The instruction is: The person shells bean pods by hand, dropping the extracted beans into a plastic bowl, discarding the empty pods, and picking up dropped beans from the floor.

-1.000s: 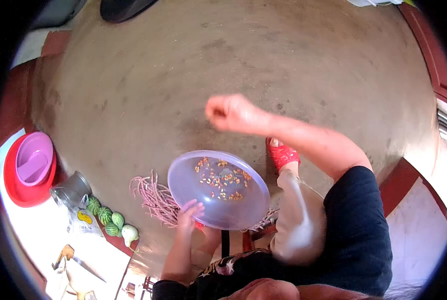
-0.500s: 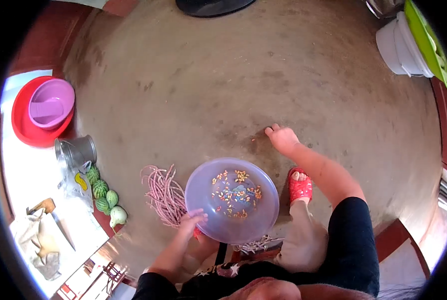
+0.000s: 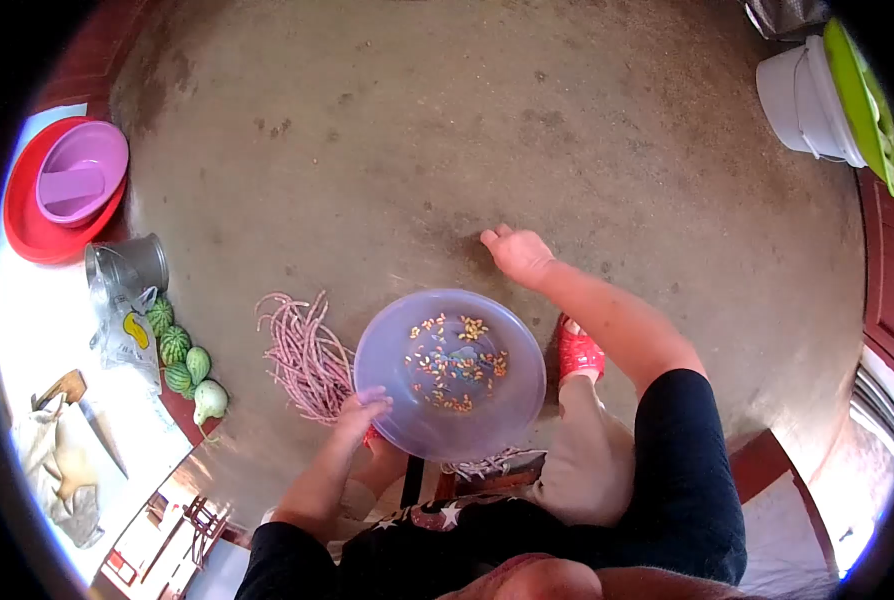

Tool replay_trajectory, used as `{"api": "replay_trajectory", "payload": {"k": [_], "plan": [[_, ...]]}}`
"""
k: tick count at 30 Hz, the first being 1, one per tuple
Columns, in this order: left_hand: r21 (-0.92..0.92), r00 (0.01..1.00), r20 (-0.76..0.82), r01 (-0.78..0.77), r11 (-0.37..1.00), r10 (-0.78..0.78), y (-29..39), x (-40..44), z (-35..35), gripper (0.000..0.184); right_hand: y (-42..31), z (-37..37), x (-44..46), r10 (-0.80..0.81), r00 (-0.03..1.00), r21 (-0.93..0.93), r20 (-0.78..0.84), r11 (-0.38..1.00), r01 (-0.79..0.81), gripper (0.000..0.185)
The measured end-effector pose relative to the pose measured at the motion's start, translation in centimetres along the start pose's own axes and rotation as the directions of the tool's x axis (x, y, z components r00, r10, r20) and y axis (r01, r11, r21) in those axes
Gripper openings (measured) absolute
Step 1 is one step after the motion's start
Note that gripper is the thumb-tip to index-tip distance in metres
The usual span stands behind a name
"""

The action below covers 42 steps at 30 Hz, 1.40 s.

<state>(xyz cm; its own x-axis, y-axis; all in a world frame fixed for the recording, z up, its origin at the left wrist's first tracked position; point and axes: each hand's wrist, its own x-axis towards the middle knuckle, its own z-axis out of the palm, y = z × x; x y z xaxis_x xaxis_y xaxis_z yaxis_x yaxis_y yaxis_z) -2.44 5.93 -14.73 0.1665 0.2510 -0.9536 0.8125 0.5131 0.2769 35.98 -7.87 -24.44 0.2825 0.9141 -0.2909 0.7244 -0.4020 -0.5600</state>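
Observation:
My left hand (image 3: 359,412) grips the near left rim of a translucent purple basin (image 3: 382,330), tilted a little above my lap. Loose beans (image 3: 457,370), yellow, pinkish and brown, are scattered over its bottom. Out in front, my right hand (image 3: 519,254) is down at the bare floor, fingertips pinched together. Whatever they hold, if anything, is hidden. Left of the basin lies a heap of long pinkish bean pods (image 3: 307,360). A smaller pile of pods or husks (image 3: 492,463) shows below the basin, close to my legs.
Small watermelons (image 3: 175,345), a pale gourd (image 3: 210,400), a metal bucket (image 3: 145,262) and red and pink basins (image 3: 19,215) stand at the left. A white bucket (image 3: 797,95) with a green tray (image 3: 862,100) is far right. My red slipper (image 3: 579,352) is beside the basin.
My right hand has moved slightly left, over the spot where a small pale bit lay on the floor. The whole view has shifted a little. My left hand keeps its hold on the basin.

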Motion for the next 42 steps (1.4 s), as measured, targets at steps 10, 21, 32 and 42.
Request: {"api": "replay_trajectory", "payload": {"k": [10,21,32,42], "plan": [[0.008,0.999,0.047,-0.027,1.000,0.027,-0.3,1.5,0.4,0.038,-1.1,0.8,2.0,-0.008,1.000,-0.100,0.000,0.995,0.008,0.013],[0.102,0.960,0.243,-0.167,0.981,0.138,5.5,7.0,0.8,0.040,-5.2,-8.7,-0.5,-0.280,0.953,0.686,0.116,0.717,0.127,0.006],[0.897,0.803,0.102,-0.329,0.295,0.587,28.5,13.1,3.5,0.037,20.8,-15.1,1.9,0.855,0.389,0.838,-0.342,0.465,-0.285,0.012],[0.975,0.838,0.033,-0.146,0.167,0.544,31.5,16.6,9.9,0.061,25.2,-19.0,9.5,0.720,0.514,0.242,-0.466,0.663,-0.709,0.024]]}}
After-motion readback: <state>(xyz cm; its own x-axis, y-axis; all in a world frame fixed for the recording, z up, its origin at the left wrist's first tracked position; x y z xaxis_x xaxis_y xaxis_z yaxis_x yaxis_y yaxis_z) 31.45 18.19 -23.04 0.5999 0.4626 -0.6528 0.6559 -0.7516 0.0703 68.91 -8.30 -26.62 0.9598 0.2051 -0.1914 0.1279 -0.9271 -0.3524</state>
